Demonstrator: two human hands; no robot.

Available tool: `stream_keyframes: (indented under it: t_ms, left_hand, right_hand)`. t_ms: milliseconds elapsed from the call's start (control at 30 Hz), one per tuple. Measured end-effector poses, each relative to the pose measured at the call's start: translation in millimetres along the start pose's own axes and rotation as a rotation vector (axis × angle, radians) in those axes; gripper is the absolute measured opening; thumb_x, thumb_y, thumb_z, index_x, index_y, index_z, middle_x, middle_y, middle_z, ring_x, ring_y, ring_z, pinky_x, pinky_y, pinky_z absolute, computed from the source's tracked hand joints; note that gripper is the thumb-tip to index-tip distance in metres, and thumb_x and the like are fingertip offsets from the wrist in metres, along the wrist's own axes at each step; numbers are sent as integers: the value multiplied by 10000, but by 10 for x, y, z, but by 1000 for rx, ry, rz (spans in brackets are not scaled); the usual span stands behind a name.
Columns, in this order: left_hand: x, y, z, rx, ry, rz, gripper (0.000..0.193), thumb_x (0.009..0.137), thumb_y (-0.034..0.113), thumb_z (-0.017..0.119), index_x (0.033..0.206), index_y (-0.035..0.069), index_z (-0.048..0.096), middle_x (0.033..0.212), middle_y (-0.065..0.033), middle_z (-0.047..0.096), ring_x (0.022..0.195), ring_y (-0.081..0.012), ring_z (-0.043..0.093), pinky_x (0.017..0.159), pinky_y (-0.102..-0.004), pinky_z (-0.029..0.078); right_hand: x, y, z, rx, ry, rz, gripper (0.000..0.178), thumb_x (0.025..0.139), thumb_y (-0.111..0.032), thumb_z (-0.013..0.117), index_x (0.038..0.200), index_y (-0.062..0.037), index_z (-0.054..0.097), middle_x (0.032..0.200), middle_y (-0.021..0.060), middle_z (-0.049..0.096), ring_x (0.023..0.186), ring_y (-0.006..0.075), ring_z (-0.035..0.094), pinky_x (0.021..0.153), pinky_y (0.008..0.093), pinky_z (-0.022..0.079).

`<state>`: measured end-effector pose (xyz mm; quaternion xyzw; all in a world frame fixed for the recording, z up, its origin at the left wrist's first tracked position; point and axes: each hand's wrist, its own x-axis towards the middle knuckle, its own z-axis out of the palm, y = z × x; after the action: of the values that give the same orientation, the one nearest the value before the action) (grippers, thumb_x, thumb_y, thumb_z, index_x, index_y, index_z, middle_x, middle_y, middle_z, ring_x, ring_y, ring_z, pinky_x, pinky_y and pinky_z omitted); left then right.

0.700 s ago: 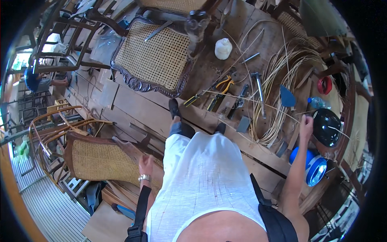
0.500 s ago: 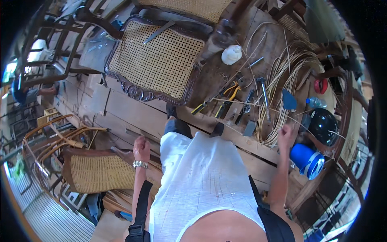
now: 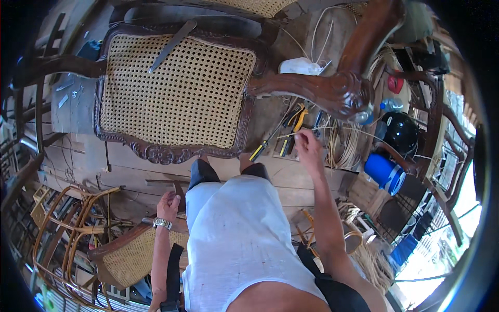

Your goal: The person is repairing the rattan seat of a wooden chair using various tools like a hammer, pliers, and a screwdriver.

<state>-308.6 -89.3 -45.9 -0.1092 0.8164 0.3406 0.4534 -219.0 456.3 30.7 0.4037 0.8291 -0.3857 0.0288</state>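
Observation:
My right hand [image 3: 310, 152] is raised over the tools, thumb and fingertips pinched on a thin cane strand [image 3: 356, 130] that trails off to the right. Low on the left, my left hand [image 3: 167, 207] hangs half curled, thumb apart, beside a dark curved piece of wood; nothing shows in it. In front of me lies a carved brown chair with a woven cane seat [image 3: 176, 99]. A flat grey metal blade [image 3: 172, 47] rests across the seat's top edge. Yellow-handled pliers [image 3: 300, 118] and a black-and-yellow screwdriver [image 3: 258, 151] lie right of the chair.
A curved chair leg [image 3: 358, 57] juts out above the tools. Farther right are a coil of cane [image 3: 340, 145], a black helmet [image 3: 399, 132] and a blue bucket [image 3: 384, 173]. On the left stand a rattan frame [image 3: 73, 223] and another cane panel [image 3: 132, 260].
My right hand has moved left and forward to the strand near the pliers. My left hand has loosened from a fist and dropped slightly. The view has shifted, and the chair appears larger.

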Motion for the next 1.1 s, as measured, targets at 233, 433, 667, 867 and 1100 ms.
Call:
stream_keyframes:
  t_ms: [233, 433, 667, 867, 1100]
  left_hand:
    - [-139, 219, 24, -57, 58, 12, 408, 989, 269, 732, 1276, -15, 673, 1134, -139, 769, 1006, -202, 741, 911, -338, 578]
    - [-233, 567, 186, -42, 67, 18, 391, 976, 240, 746, 1273, -5, 682, 1105, -156, 776, 993, -225, 758, 891, -358, 592]
    - [85, 1734, 265, 83, 99, 402, 265, 967, 166, 747, 1180, 12, 709, 923, -117, 765, 760, -196, 732, 670, -320, 575]
    - [880, 2992, 343, 264, 255, 659, 275, 945, 228, 766, 1134, 30, 747, 877, -116, 751, 682, -196, 698, 618, -337, 543]
    - [1604, 4260, 564, 305, 225, 827, 351, 902, 317, 800, 1160, 80, 763, 1019, -124, 793, 847, -245, 766, 767, -392, 610]
  right_hand:
    - [1092, 127, 546, -197, 187, -27, 290, 999, -233, 703, 1219, -45, 672, 969, 139, 727, 860, 221, 753, 761, 389, 589]
    - [1838, 410, 708, -297, 333, -297, 289, 990, -221, 704, 1214, -40, 681, 959, 135, 730, 844, 221, 741, 771, 392, 581]
    - [2124, 304, 678, -253, 355, -304, 287, 980, -208, 706, 1208, -34, 690, 947, 131, 733, 825, 220, 728, 784, 396, 571]
    - [1593, 367, 692, -231, 384, -292, 286, 971, -196, 707, 1203, -29, 698, 937, 128, 735, 809, 220, 716, 794, 399, 562]
    - [742, 261, 757, 225, 224, -167, 226, 975, -160, 712, 1148, -15, 718, 905, 121, 733, 741, 202, 682, 741, 368, 548]
